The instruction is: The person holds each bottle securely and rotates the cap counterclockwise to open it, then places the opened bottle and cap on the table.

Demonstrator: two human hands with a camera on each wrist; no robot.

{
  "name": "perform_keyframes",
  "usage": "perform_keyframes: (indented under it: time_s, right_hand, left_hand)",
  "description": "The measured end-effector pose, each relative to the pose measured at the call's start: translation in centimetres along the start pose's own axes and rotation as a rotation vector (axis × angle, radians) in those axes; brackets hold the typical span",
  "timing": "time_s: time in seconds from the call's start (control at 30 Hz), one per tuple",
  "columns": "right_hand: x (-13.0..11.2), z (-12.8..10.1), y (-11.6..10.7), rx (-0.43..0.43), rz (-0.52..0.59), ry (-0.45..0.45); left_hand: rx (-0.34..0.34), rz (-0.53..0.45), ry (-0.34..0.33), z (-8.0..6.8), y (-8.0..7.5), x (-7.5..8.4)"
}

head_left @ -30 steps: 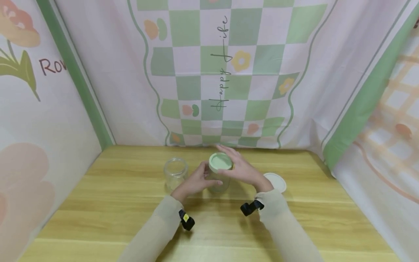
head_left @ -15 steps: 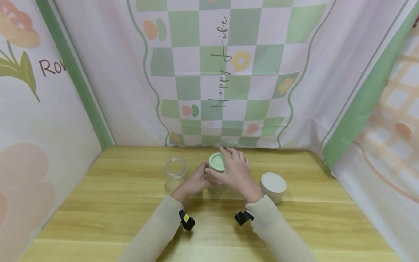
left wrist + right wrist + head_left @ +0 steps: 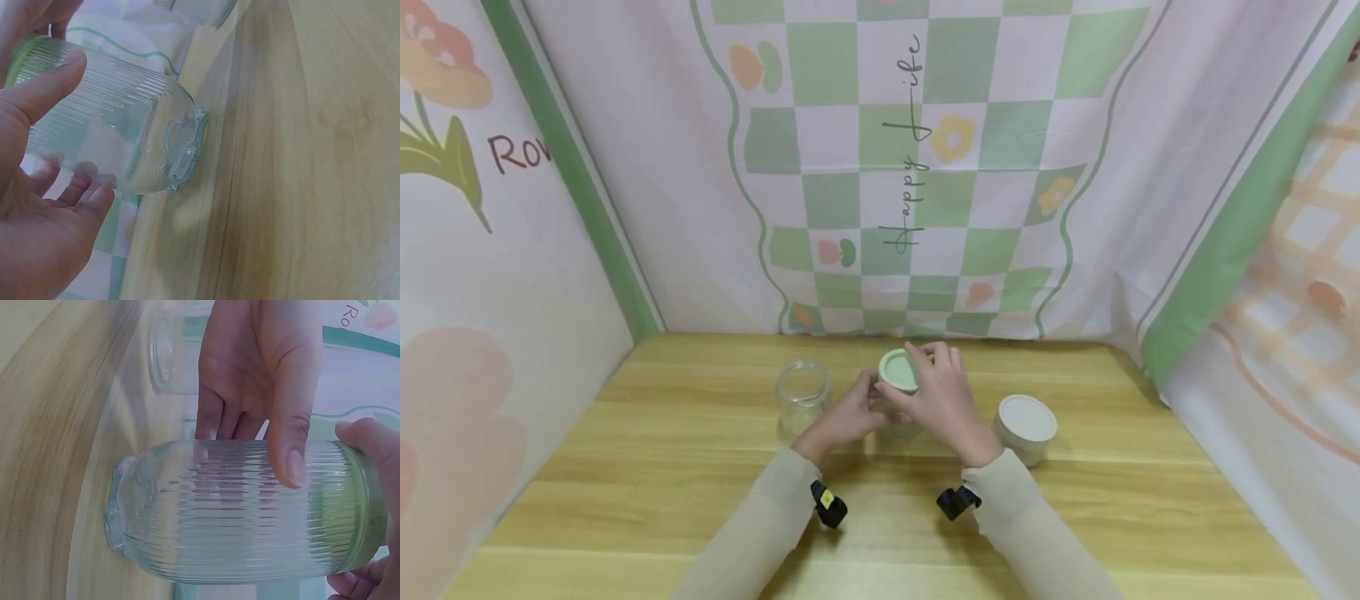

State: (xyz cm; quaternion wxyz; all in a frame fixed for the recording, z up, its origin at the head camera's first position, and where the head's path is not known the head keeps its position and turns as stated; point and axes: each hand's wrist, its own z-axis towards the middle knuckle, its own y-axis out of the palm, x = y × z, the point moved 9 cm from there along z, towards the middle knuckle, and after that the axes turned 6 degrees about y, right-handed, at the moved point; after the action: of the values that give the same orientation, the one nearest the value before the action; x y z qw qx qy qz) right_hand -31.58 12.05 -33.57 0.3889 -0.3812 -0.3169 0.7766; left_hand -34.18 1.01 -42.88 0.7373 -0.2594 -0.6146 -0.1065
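The left hand [image 3: 850, 414] wraps the ribbed glass jar [image 3: 237, 509] at mid-counter [image 3: 647, 483], thumb across its wall, while the right hand's [image 3: 942, 398] fingers curl over the green lid [image 3: 898, 369]. The glass looks slick (ribs help little), so hard twisting could spin or tip it toward the open jar [image 3: 802, 393] just left. It stands upright, long axis vertical, lid up.

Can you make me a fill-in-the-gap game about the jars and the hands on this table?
1. The left hand holds the ribbed clear glass jar by its ____.
2. The right hand grips the jar's round lid, whose colour is ____.
3. The other clear glass jar, beside the left hand, has ____ lid on it.
4. The jars stand on a table made of ____.

Missing words: side; green; no; wood
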Motion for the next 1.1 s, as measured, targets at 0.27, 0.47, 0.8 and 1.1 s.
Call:
perform_keyframes:
  time_s: [0.27, 0.47, 0.8, 1.1]
  right_hand:
    - [0.5, 0.0, 0.2, -0.028, 0.054, 0.025]
    - [1.0, 0.4, 0.2, -0.095, 0.157, 0.052]
    - [3.1, 1.2, 1.2, -0.328, 0.398, 0.056]
    - [3.5, 1.4, 1.8, -0.453, 0.481, 0.015]
  left_hand:
    - [0.002, 0.002, -0.009, -0.1, 0.0, 0.0]
    - [-0.009, 0.016, 0.011, 0.0, 0.0, 0.1]
    - [-0.007, 0.038, 0.043, 0.2, 0.0, 0.3]
    - [-0.008, 0.048, 0.043, 0.3, 0.1, 0.2]
